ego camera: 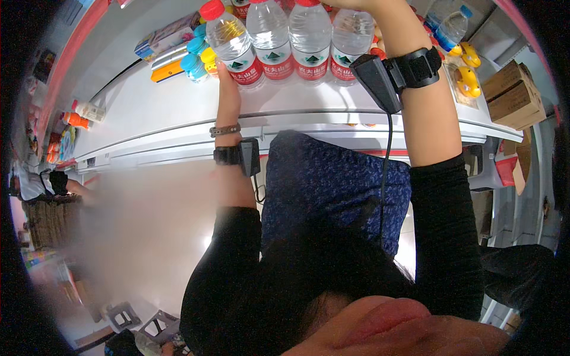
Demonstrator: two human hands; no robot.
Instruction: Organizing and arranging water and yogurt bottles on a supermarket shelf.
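Note:
Clear plastic water bottles with red caps and red-and-white labels stand in a row on a white shelf (147,102). My left hand (228,86) touches the side of the leftmost bottle (234,49), its thumb beside the label. My right hand (352,3) reaches over the top of the rightmost bottle of the front row (352,33); its fingers are cut off by the picture's upper edge, so its hold cannot be seen. Two more bottles stand between, one of them the third bottle (311,44). Both wrists wear black strapped devices with cables.
Left of the bottles are blue-capped containers (193,66) and stacked boxes (173,38). Small bottles (89,111) lie at the shelf's left. At right are yellow toy-like items (468,82), a blue-labelled bottle (452,29) and cardboard boxes (514,95). Another person's arm (78,187) shows far left.

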